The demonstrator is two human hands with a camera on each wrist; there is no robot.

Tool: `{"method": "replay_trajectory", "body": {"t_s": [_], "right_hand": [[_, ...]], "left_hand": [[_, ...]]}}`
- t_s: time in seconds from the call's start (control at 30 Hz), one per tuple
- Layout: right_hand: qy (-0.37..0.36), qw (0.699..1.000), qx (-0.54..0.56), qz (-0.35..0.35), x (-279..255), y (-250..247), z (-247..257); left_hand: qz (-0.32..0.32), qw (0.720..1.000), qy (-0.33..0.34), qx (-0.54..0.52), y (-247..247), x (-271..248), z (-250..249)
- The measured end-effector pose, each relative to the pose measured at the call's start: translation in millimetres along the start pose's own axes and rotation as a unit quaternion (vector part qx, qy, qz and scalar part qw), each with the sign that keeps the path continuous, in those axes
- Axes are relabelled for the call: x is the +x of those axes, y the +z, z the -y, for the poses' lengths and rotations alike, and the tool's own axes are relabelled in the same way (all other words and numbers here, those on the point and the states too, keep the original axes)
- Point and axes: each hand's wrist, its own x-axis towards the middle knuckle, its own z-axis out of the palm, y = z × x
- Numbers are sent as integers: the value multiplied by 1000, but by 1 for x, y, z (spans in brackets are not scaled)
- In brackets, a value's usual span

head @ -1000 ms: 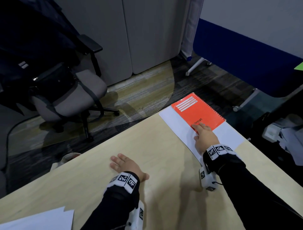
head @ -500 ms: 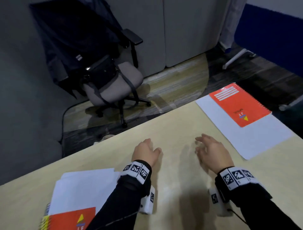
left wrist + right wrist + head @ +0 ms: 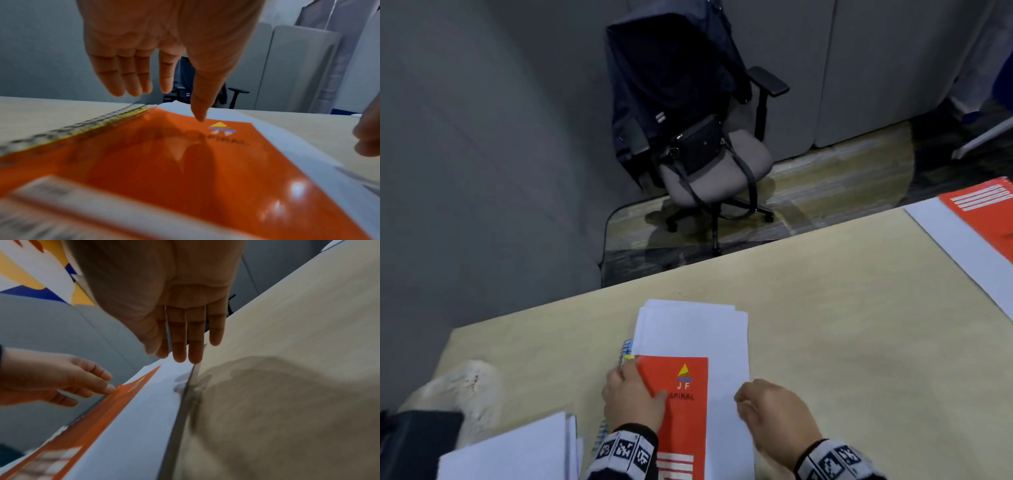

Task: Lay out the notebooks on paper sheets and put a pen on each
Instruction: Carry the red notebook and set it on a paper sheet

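A red spiral notebook (image 3: 681, 411) lies on a stack of white paper sheets (image 3: 695, 329) near the table's front edge, with more spiral notebooks (image 3: 627, 348) showing under the stack. My left hand (image 3: 633, 390) hovers over the binding side, fingers straight, thumb tip touching the red cover (image 3: 205, 162). My right hand (image 3: 763, 407) rests its straight fingertips (image 3: 180, 356) on the right edge of the sheets (image 3: 144, 410). A second red notebook (image 3: 983, 202) lies on a single sheet (image 3: 962, 246) at the far right. No pen is in view.
Another pile of white sheets (image 3: 517, 452) lies at the front left beside a dark object (image 3: 417, 442). The wooden table (image 3: 842, 325) shows bare wood between the stack and the far-right sheet. An office chair (image 3: 709, 164) with a bag stands beyond the table.
The view has swung left from the far-right notebook to the stack. Both hands moved from the bare table onto it: left thumb on the red cover, right fingertips on the sheets' edge.
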Motion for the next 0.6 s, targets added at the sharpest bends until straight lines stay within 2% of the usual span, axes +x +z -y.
{"method": "replay_trajectory", "body": {"t_s": [0.1,0.27,0.33,0.4,0.5,0.6], "right_hand": [[-14,999,-13,35,-6,19,21],[-2,996,-60,70,-12,39,37],[20,996,-84,40,-14,40,42],[62,993,-97,-12,-18,34,46],[147,980,-134,-4,-25,36,44],[259,961,-94,-6,-33,25,37]], "left_hand": [[41,999,-22,-19,8,-1,30],[61,998,-14,-20,11,1,36],[75,997,14,-32,12,4,34],[93,993,58,-40,13,3,27],[133,985,102,-36,19,-9,8],[178,973,143,-31,32,-26,-15]]}}
